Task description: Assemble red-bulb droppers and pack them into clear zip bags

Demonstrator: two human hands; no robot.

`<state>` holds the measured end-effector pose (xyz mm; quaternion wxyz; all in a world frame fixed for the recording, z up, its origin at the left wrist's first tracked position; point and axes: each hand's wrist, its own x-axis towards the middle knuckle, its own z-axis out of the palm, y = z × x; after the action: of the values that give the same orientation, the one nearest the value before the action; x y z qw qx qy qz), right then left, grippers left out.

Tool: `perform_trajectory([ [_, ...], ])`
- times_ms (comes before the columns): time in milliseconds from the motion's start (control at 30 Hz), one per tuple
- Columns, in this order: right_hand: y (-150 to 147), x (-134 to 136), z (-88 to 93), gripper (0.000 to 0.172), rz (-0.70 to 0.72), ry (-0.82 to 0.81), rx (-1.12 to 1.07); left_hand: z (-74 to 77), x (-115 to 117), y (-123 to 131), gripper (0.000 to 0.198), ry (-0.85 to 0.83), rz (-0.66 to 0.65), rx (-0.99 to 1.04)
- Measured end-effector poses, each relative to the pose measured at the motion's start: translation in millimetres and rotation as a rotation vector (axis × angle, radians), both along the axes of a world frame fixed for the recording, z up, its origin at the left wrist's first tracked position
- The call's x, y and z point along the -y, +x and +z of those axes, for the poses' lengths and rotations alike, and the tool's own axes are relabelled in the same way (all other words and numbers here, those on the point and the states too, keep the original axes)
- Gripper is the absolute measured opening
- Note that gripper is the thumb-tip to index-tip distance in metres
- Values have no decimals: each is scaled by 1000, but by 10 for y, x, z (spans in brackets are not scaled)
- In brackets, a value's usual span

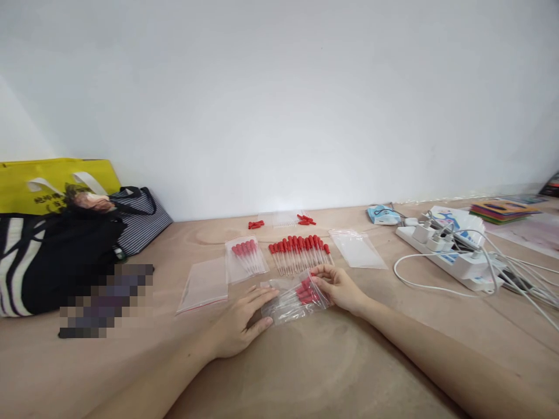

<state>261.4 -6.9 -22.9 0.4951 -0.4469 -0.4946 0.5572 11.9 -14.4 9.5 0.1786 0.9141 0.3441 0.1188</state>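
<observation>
A clear plastic bag (pixel 288 311) holding several red-capped droppers lies in front of me. My right hand (pixel 334 285) pinches its upper right edge. Beside its left end, my left hand (pixel 242 320) has thumb and fingers apart, the fingertips at the bag's edge. Just behind lies a row of red-capped droppers (pixel 301 250). To their left, another bag (pixel 233 270) has droppers in or on it; I cannot tell which. Flat plastic bags rest at the left (pixel 203 282) and right (pixel 358 250).
Small red caps (pixel 307 220) lie near the wall. A white power strip (pixel 449 262) with looping cables is at the right, near a blue packet (pixel 383 215). Black (pixel 56 256), striped (pixel 140 218) and yellow (pixel 26 189) bags stand left, by a blurred dark object (pixel 107 299).
</observation>
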Motion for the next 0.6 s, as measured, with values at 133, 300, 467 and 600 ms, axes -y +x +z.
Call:
perform_trajectory([
  [133,-20,-63,-57,37,35,53,71,-10,-4,-12,43,-6,-2,5],
  [300,-57,-70,-88,31,-31,39,177,-10,-12,-14,43,9,-10,-8],
  [467,138,-170,2,19,-288,142,470,-6,-28,-11,38,10,-37,-31],
  [600,440,-470,158,16,-465,143,869,-21,-38,-21,38,-1,-28,-27],
])
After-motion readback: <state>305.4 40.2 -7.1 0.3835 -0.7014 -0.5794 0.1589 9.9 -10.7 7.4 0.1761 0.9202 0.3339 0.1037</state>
